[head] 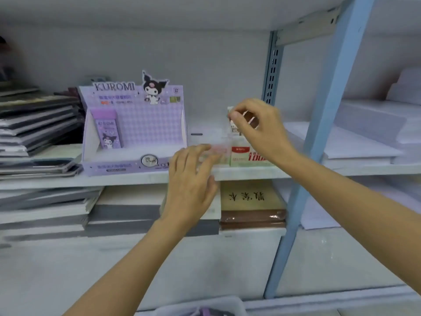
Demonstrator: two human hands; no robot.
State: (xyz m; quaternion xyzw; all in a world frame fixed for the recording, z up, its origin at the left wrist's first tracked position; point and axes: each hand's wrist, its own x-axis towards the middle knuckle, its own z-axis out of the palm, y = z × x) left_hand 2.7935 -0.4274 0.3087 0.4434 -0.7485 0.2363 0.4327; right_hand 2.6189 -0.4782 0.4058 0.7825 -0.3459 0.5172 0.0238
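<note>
The small packet sits above the far part of the middle shelf, lifted over a red-and-white carton, with the right hand pinching its top corner between thumb and forefinger. It looks light and thin, probably card or film, so it should bend easily. A pinch at the stiff upper edge, as now, seems the safest hold. Just left of it stands a clear box, which the left hand touches with fingers stretched out rather than curled. Motion blur makes it hard to say whether the thumb also bears on it. The box looks smooth and slippery, and light enough to slide if nudged, so steadying it by its walls makes sense. Further left is a purple Kuromi display, close enough to crowd the left hand, and beyond it are stacks of dark notebooks. A blue upright limits room on the right, and a brown pad lies on the shelf below.
</note>
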